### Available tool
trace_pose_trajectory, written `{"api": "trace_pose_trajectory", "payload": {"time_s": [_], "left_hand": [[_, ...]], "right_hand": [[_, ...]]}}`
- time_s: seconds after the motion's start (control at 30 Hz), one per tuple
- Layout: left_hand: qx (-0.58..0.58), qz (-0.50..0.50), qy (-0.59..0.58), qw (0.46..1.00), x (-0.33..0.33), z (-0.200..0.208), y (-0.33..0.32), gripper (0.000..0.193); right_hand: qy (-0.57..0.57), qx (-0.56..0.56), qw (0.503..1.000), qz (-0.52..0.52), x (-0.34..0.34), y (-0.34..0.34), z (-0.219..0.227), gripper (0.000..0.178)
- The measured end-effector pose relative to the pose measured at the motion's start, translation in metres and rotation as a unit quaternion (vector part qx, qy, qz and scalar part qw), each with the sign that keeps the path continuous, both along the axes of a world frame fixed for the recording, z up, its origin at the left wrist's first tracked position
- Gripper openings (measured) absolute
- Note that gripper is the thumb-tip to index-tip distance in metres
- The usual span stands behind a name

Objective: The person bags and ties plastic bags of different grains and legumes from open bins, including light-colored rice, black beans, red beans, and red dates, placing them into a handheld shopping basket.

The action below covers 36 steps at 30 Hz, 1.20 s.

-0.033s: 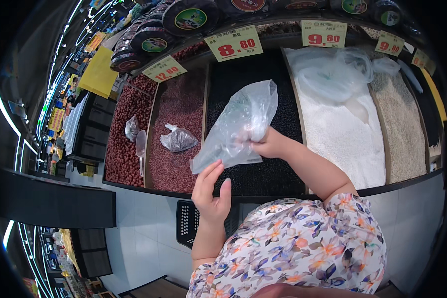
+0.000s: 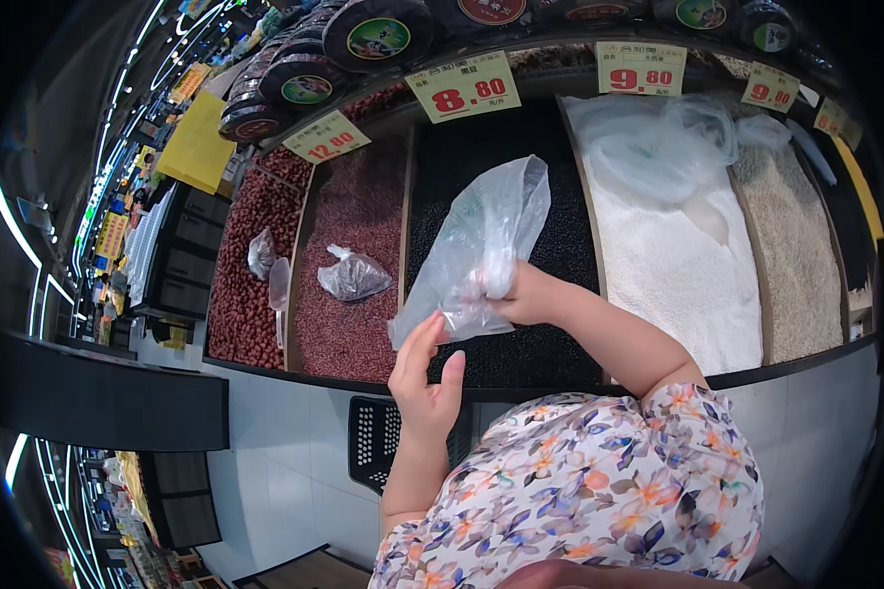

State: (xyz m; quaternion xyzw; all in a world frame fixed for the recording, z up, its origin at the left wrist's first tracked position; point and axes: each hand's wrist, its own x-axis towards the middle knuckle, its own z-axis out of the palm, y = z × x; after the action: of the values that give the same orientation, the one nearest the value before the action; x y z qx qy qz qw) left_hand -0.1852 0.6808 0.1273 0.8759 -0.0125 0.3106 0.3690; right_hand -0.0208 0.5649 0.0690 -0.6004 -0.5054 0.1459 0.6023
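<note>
The clear plastic bag point(image 2: 486, 218) was suspended above the black beans point(image 2: 565, 346), clamped in the fingers of the right hand point(image 2: 526, 296). The left hand point(image 2: 428, 391) was held with thumb and fingers apart, near the bag's edge. Tearing was judged possible if unevenly pulled.

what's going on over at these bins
A person's right hand grips a clear plastic bag above the black beans. The left hand is partly open, its fingertips at the bag's lower left edge. A small bag lies on the reddish grains to the left, untouched by either hand.
</note>
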Motion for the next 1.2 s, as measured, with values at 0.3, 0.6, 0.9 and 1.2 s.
{"api": "trace_pose_trajectory", "payload": {"time_s": [0.3, 0.6, 0.9, 1.2], "left_hand": [[-0.252, 0.021, 0.179, 0.951, -0.020, -0.084, 0.003, 0.031], [-0.188, 0.109, 0.159, 0.963, -0.028, -0.087, 0.006, 0.018], [-0.416, -0.045, 0.182, 0.890, -0.041, -0.086, -0.026, 0.019], [-0.591, -0.226, 0.293, 0.717, -0.048, -0.086, -0.051, 0.023]], "right_hand": [[-0.369, -0.171, 0.911, 0.064, -0.063, 0.023, -0.039, 0.016], [-0.270, 0.008, 0.961, 0.064, -0.086, -0.026, 0.007, 0.027], [-0.357, -0.248, 0.899, -0.060, -0.069, -0.043, -0.020, 0.077], [0.163, -0.102, 0.973, 0.130, -0.060, -0.059, -0.106, 0.015]]}}
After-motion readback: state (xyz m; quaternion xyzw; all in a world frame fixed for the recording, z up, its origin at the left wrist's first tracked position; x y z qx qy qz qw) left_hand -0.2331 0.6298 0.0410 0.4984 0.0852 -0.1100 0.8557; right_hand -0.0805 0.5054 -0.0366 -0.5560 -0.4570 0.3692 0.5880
